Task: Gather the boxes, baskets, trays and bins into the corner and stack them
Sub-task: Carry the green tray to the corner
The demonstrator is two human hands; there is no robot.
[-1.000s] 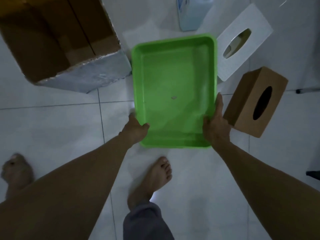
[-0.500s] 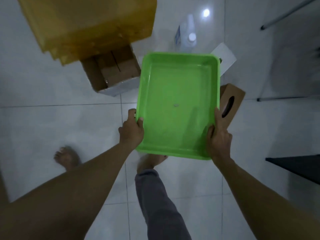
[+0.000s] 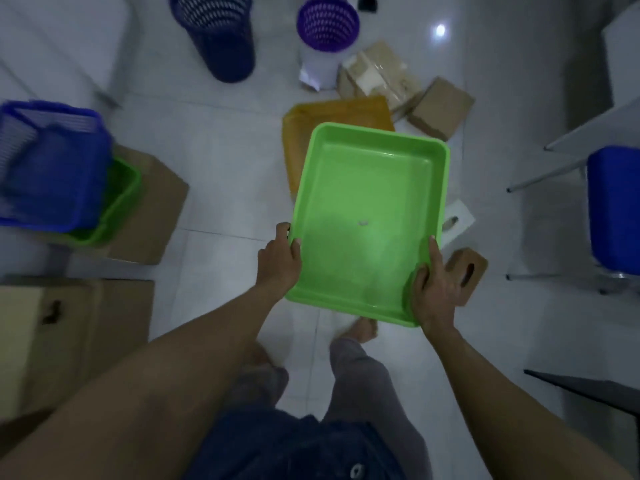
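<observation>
I'd call this a dim storeroom or back office: white tiled floor, cardboard boxes standing about, plastic mesh bins, a metal-legged table at right.

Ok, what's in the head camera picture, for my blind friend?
The left hand and right hand hold a green tray by its near corners above a tiled floor. Cardboard boxes, blue baskets and a yellow tray lie around.

Glossy white floor tiles lie in dim light, with one bright glare spot far ahead. A grey metal-legged table stands at the right.
</observation>
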